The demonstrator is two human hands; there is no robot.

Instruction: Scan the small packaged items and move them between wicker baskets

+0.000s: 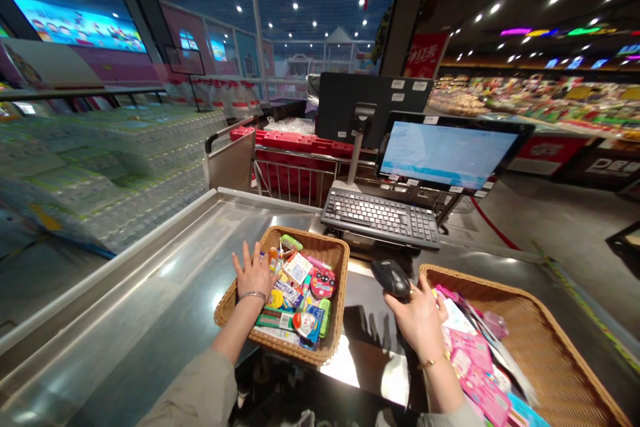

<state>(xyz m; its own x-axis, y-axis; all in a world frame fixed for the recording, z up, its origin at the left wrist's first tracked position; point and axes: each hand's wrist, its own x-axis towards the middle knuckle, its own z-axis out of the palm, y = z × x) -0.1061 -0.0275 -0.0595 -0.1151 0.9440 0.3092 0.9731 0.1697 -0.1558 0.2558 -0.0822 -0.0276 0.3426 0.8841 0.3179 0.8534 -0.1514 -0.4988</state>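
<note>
My left hand lies open, fingers stretched out, over the left side of a small wicker basket full of several small colourful packaged items. A bracelet circles that wrist. My right hand is closed around a black handheld barcode scanner, held between the two baskets. Just right of it sits a larger wicker basket holding pink packaged goods.
A steel checkout counter runs off to the left. Behind the baskets stand a black keyboard, a lit touchscreen and a second monitor's back. Red shopping carts and stacked bottled water lie beyond.
</note>
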